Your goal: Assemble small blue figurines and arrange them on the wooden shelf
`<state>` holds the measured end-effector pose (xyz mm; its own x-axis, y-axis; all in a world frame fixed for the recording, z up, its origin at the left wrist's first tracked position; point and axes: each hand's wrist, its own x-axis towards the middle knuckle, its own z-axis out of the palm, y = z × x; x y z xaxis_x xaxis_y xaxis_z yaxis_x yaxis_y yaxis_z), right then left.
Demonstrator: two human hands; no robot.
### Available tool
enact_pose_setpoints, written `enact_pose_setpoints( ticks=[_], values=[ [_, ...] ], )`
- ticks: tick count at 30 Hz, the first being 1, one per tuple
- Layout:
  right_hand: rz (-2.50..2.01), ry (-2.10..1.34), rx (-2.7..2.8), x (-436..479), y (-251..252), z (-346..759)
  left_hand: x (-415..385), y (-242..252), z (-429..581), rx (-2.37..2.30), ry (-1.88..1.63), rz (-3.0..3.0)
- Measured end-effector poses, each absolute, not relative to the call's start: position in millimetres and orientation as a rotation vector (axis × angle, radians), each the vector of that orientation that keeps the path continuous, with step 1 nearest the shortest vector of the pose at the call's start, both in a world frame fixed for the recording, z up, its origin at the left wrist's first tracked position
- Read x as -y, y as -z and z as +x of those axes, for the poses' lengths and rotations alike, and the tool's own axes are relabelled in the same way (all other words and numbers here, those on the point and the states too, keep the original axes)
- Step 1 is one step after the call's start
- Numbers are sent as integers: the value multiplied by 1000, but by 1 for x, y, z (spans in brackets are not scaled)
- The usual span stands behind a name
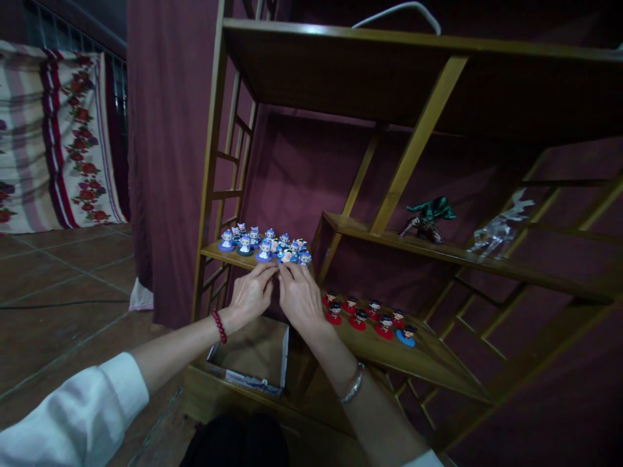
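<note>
My left hand (pixel 253 288) and my right hand (pixel 299 295) meet at the front edge of a small wooden shelf (pixel 236 258). The fingers of both are bent and closed, with the fingertips nearly touching around the base of a small blue-and-white figurine (pixel 287 257). My fingers partly hide its lower part. Crowded on the same shelf are several small purple-and-white figurines (pixel 244 244), standing upright on round bases just beyond and left of my hands.
Right and lower, a shelf (pixel 403 357) carries several dark-haired figurines (pixel 359 318) on red bases and one on a blue base (pixel 405 335). An open shallow box (pixel 253 353) sits below my hands. Higher right stand a green figure (pixel 431 217) and a clear figure (pixel 501 227).
</note>
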<state>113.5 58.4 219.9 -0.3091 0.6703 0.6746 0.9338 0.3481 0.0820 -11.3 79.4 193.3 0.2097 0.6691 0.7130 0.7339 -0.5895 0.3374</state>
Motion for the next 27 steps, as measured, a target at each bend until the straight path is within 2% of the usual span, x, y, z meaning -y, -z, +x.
enact_pose_setpoints(
  ticks=[6,13,27],
  values=[
    [-1199,442,2179,-76,-215,91,-89,-196,-44,1527,1486,-2116],
    [-1102,276,2241,-95,-214,62,-101,-205,-81,1793,1476,-1862],
    [-1224,157,2239,-101,-225,36,-111,-209,-103,1838,1248,-2006]
  ],
)
